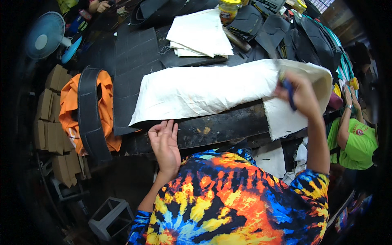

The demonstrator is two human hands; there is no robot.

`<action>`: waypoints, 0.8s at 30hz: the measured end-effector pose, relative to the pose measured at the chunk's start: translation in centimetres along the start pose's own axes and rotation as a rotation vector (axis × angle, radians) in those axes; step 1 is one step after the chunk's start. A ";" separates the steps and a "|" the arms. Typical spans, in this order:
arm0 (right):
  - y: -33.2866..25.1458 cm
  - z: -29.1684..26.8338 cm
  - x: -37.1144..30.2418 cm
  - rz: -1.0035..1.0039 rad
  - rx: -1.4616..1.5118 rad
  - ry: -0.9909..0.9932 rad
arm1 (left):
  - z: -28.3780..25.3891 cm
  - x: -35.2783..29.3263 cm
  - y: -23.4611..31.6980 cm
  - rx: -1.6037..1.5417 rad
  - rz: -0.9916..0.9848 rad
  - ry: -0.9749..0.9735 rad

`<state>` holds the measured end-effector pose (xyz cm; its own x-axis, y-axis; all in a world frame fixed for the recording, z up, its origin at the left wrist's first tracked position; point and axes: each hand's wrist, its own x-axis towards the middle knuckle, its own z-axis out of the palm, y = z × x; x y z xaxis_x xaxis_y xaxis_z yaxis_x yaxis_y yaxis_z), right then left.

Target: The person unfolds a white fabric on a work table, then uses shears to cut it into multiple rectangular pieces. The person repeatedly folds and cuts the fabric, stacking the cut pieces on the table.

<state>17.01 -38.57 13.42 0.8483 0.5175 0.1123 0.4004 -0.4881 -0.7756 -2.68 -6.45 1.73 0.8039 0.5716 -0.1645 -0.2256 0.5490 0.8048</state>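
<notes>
A long piece of white cloth (204, 90) lies across the dark worktable, its right part folded over, with one flap (283, 118) hanging toward me. My left hand (165, 143) rests palm up at the table's near edge. Its fingers are stretched out, the tips beside the cloth's lower left edge, and nothing shows in them. Above the cloth's right part, my right hand (300, 92) is closed around a blue-handled tool (289, 93) that looks like scissors. Motion blurs both the hand and the tool, so the blades are unclear.
Stacked white cloth squares (198, 34) lie at the back, near a yellow-lidded jar (229, 10). Black sheet pieces (277, 32) pile up at the far right. On the left are orange fabric (69, 98) with a black strap (90, 118), cardboard boxes (51, 106) and a fan (45, 36). A person in green (357, 143) is at right.
</notes>
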 end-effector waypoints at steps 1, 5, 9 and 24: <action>-0.2 2.3 -1.4 0.118 0.127 -0.143 | 0.2 -0.5 -0.1 0.042 0.058 -0.042; -0.3 8.4 -5.9 0.505 0.520 -0.718 | 0.9 0.9 0.2 0.334 -0.037 -0.282; 0.3 11.4 -7.7 0.426 0.605 -0.846 | 3.4 3.7 -0.9 0.197 -0.233 -0.219; -1.6 14.4 -8.6 0.364 0.684 -0.612 | 5.9 2.5 -2.2 0.179 -0.134 -0.229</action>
<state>4.05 -32.12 4.75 0.4767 0.7849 -0.3959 -0.3004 -0.2779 -0.9124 3.07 -9.82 2.97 0.9276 0.3378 -0.1594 -0.0250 0.4821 0.8758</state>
